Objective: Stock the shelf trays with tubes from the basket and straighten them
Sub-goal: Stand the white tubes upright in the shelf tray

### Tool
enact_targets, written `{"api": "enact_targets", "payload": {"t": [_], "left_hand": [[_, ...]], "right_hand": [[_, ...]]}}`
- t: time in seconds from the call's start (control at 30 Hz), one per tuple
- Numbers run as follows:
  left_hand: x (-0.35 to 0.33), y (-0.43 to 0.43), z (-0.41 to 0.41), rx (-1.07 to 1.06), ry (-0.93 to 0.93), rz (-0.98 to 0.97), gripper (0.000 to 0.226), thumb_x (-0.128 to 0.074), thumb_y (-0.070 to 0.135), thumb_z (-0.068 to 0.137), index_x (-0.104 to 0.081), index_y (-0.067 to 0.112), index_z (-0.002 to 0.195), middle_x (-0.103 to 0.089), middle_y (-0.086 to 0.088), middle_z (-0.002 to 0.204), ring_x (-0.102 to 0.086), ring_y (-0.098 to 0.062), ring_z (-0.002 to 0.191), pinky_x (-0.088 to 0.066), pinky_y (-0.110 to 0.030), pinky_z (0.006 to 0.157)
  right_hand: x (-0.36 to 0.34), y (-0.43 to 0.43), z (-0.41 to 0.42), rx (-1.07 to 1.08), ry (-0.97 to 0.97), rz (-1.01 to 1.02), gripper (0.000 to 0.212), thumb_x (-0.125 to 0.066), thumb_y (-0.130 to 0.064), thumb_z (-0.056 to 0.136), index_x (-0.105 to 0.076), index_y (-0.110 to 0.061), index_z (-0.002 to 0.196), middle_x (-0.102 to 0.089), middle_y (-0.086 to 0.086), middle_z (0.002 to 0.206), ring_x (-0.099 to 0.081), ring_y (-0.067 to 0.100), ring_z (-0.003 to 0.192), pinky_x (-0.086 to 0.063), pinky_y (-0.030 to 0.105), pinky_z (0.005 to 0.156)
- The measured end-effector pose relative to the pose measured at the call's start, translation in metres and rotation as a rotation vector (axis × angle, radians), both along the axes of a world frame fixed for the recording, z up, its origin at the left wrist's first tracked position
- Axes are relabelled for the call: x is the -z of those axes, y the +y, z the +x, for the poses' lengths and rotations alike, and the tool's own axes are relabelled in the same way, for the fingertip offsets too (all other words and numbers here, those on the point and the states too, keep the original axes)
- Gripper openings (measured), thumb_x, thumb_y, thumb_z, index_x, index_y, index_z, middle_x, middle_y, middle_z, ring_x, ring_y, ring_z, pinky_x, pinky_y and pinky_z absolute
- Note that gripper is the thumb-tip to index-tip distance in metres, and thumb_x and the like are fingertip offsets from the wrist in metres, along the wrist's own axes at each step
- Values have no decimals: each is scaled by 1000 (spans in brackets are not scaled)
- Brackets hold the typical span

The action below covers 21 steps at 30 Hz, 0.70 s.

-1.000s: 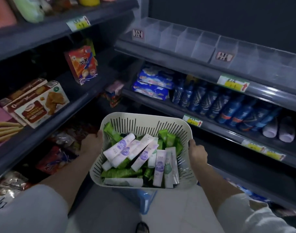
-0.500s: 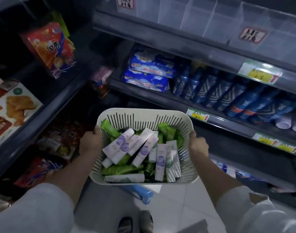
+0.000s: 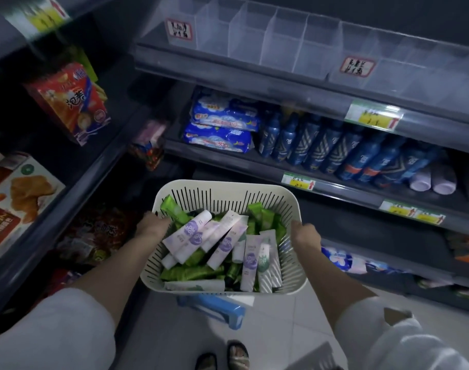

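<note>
I hold a pale slotted basket in front of me, at about waist height. My left hand grips its left rim and my right hand grips its right rim. Inside lie several white-and-purple tubes and several green tubes, piled loosely at different angles. Clear plastic divided trays with nothing in them stand on the upper shelf ahead, with red-framed labels on their fronts.
Below the trays a shelf holds blue wipe packs, dark blue bottles and white bottles. Snack boxes fill the left shelves. A blue stool stands on the tiled floor beneath the basket, near my feet.
The view has tilted and shifted, so the shelf trays sit more centred ahead. The basket stays in both hands, and the tubes inside have not moved.
</note>
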<state>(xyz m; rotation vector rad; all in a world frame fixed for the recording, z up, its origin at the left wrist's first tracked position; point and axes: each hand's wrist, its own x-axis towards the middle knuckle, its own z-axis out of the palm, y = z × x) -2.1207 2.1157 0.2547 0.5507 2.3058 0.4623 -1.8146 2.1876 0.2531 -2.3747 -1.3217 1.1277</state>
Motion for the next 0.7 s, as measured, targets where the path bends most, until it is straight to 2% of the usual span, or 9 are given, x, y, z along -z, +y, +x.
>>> {"api": "enact_targets", "payload": {"t": [0.07,0.17,0.27,0.33,0.43,0.57,0.7], "left_hand": [[-8,-1,4,78,66,27,54,-56,25,88,-39,3,134,-44,-23,132,-49,-40,116,-44,-42,94],[-21,-5,14,306,243,19,55,-52,29,89,-35,17,139,-36,-18,137,-41,-38,122,-40,-44,99],[-30,-7,26,471,343,82,45,-52,31,89,-45,19,132,-40,-12,138,-39,-32,127,-37,-42,100],[-34,-7,34,585,353,142,39,-52,29,89,-52,18,127,-47,-10,134,-42,-29,125,-40,-38,97],[-37,-8,43,700,329,224,34,-53,26,90,-55,17,123,-54,-7,127,-52,-27,116,-45,-33,91],[-32,-8,48,736,287,282,32,-54,24,89,-57,19,121,-58,-5,123,-56,-25,109,-47,-33,88],[-20,-8,50,707,267,266,31,-53,22,90,-57,18,121,-56,-4,120,-60,-23,95,-41,-28,74]], "right_hand": [[-3,-2,0,-31,9,-7,43,-41,-31,99,-55,5,119,-57,17,99,-54,31,85,-40,32,73],[-11,-9,-3,-90,-33,18,42,-45,-29,96,-52,2,123,-58,20,116,-57,36,103,-45,37,82],[-24,-19,-6,-210,-156,99,43,-46,-27,95,-47,-1,129,-46,21,129,-48,41,116,-41,43,96],[-32,-24,-7,-332,-230,187,42,-46,-25,95,-47,-4,131,-43,20,132,-44,40,119,-39,41,98],[-39,-30,-14,-532,-243,283,41,-48,-22,95,-49,-9,134,-45,17,135,-44,38,121,-39,40,100],[-36,-26,-26,-767,-209,289,41,-48,-23,96,-49,-11,135,-48,14,135,-47,33,122,-39,36,102],[-23,-12,-42,-913,-165,220,41,-48,-26,96,-49,-13,136,-47,15,136,-48,32,123,-39,33,100]]}}
